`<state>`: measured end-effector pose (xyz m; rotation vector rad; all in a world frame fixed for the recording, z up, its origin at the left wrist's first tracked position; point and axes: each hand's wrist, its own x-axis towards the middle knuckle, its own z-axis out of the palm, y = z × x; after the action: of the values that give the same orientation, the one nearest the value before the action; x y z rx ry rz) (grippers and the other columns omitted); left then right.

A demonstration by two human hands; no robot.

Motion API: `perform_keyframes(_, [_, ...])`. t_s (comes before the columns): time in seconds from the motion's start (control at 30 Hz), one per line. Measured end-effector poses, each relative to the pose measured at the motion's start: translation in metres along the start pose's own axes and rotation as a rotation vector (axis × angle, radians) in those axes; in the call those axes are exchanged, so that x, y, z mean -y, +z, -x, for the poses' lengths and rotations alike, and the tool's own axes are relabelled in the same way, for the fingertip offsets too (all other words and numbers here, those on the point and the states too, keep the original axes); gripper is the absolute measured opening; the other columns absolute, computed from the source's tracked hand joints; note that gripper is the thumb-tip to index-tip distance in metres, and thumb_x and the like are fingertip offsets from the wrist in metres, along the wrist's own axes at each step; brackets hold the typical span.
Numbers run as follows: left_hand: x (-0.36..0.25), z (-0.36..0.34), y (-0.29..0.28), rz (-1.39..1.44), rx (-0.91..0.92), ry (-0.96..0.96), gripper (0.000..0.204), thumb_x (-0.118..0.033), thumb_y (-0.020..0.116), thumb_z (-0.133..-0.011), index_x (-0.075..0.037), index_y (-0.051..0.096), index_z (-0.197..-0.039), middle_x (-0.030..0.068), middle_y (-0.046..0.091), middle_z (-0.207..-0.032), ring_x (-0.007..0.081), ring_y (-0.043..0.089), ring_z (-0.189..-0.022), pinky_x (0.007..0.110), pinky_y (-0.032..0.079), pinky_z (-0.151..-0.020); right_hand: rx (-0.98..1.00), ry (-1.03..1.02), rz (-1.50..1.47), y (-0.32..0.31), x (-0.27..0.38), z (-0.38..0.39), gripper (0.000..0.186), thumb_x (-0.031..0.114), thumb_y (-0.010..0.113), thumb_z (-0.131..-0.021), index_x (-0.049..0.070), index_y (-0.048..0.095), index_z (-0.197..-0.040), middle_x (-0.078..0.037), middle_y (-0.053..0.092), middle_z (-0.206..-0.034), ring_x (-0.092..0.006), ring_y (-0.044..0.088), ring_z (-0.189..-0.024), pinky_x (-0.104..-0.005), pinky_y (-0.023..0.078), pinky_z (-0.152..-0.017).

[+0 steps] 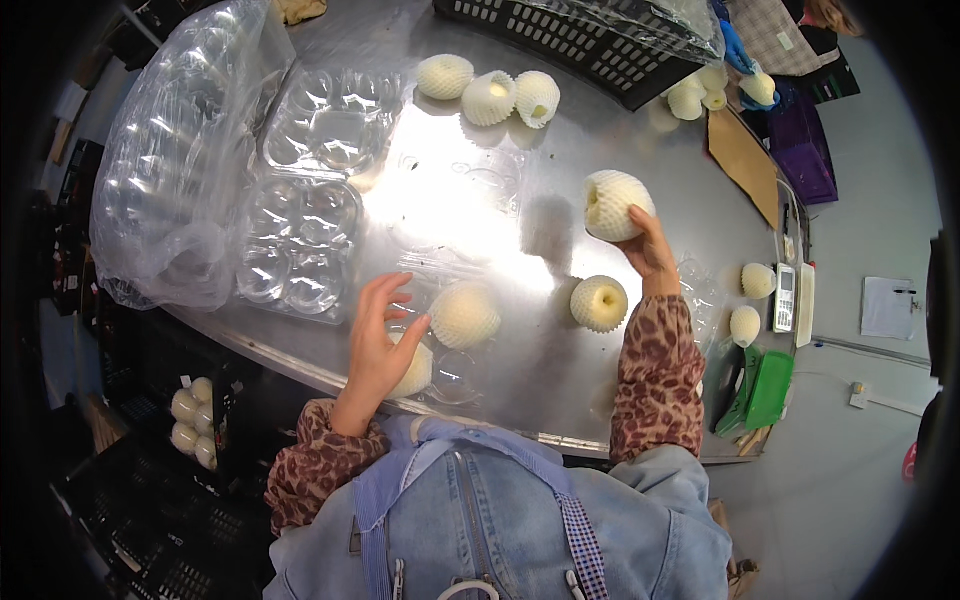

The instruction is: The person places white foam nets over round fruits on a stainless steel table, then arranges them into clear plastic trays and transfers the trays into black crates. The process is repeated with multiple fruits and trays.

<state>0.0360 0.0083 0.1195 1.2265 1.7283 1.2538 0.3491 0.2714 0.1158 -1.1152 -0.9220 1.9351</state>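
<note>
My right hand [651,252] is closed round a pale round fruit in a white foam net [614,203], lifted above the metal table. Below it on the table sits another netted fruit [600,304], its yellowish top showing through the net's opening. Open, with fingers apart, my left hand [378,338] is beside two netted fruits. The farther one [465,315] and the nearer one [413,372], partly hidden by my thumb, sit in a clear plastic clamshell [455,378]. Whether my left fingers touch the fruit, I cannot tell.
Open clear clamshells [300,250] lie left, beside a large plastic bag of stacked packs [175,160]. Three netted fruits [490,98] sit at the back near a black crate [590,40]. A scale [785,298] stands right. A co-worker's blue-gloved hand [757,92] holds fruit at far right.
</note>
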Motion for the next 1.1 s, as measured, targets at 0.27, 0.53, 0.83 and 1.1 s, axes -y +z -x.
perform_keyframes(0.27, [0.007, 0.006, -0.007, 0.068, 0.001, -0.002, 0.049, 0.000, 0.069, -0.081, -0.005, 0.054, -0.126, 0.0140, 0.051, -0.127, 0.0230, 0.061, -0.101, 0.032, 0.052, -0.081, -0.086, -0.329, 1.362, 0.011, -0.027, 0.017, 0.082, 0.022, 0.085, -0.066, 0.003, 0.041, -0.134, -0.020, 0.051, -0.122, -0.0309, 0.055, -0.110, -0.0392, 0.050, -0.091])
perform_keyframes(0.53, [0.026, 0.015, -0.021, 0.129, -0.122, -0.103, 0.045, 0.006, 0.067, -0.080, -0.003, 0.056, -0.122, 0.0120, 0.052, -0.125, 0.0197, 0.063, -0.096, 0.029, 0.053, -0.078, 0.296, -0.177, 1.476, 0.010, -0.034, -0.002, 0.103, 0.049, 0.085, -0.068, 0.001, 0.035, -0.143, -0.027, 0.044, -0.135, -0.0371, 0.051, -0.117, -0.0419, 0.046, -0.099])
perform_keyframes(0.83, [0.025, 0.007, -0.023, 0.148, -0.171, -0.061, 0.037, 0.007, 0.067, -0.080, 0.000, 0.060, -0.116, 0.0126, 0.056, -0.119, 0.0187, 0.065, -0.091, 0.028, 0.054, -0.075, -0.300, 0.014, 0.940, 0.087, 0.038, -0.212, 0.114, 0.071, 0.071, -0.069, -0.010, 0.034, -0.140, -0.028, 0.053, -0.129, -0.0372, 0.062, -0.108, -0.0428, 0.056, -0.081])
perform_keyframes(1.1, [0.034, 0.005, -0.028, 0.146, -0.179, -0.088, 0.033, 0.005, 0.067, -0.083, 0.001, 0.060, -0.114, 0.0133, 0.056, -0.117, 0.0189, 0.065, -0.092, 0.028, 0.053, -0.077, -0.382, 0.094, 0.804, 0.092, 0.014, -0.241, 0.093, 0.037, 0.086, -0.066, -0.003, 0.038, -0.134, -0.019, 0.056, -0.122, -0.0298, 0.060, -0.107, -0.0417, 0.053, -0.084])
